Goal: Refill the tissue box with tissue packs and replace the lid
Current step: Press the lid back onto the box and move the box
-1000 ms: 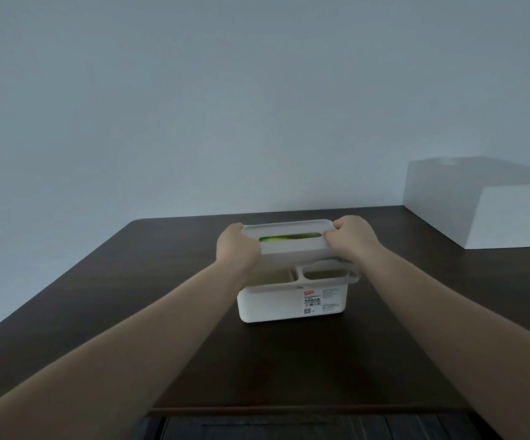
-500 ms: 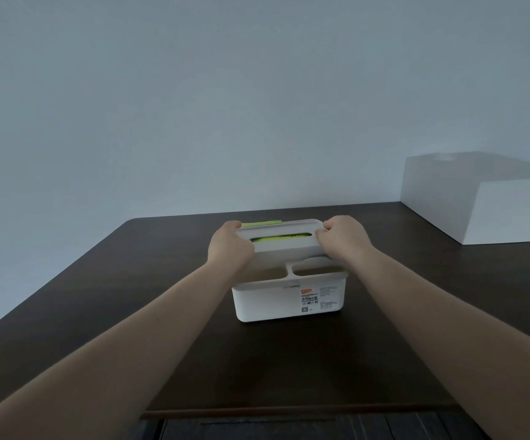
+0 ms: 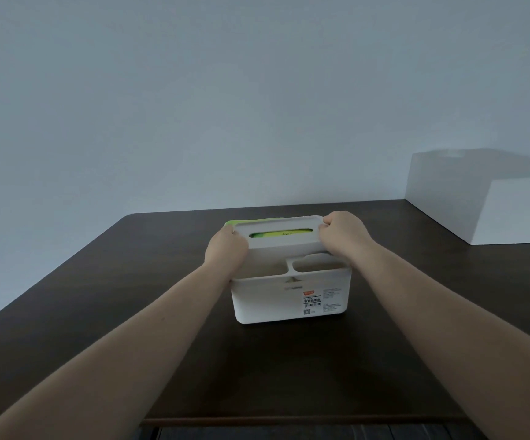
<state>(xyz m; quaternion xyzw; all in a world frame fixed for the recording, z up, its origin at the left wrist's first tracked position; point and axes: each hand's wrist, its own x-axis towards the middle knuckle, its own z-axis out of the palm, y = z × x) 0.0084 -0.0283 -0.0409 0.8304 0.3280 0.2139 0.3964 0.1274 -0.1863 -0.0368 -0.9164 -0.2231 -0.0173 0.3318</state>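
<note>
- Sitting near the middle of the dark table, the white tissue box has its labelled side toward the person and two open compartments along its near edge, so the back section is where the tissues belong.
- The lid is held over that back section, tilted with its slot facing the camera; it looks not yet seated, since its near edge hangs above the compartments.
- A green tissue pack shows through the slot and peeks past the lid's upper left corner (whether it lies fully inside the box cannot be told from here).
- The left hand grips the lid's left end with fingers curled shut around it, and the right hand does likewise at the right end; holding both ends probably keeps the lid level while it is lined up with the box rim.
- Both forearms reach straight forward, which suits pressing down evenly.
- Well apart at the table's far right stands a large white box, taking no part.
- Behind everything is a plain pale wall.
</note>
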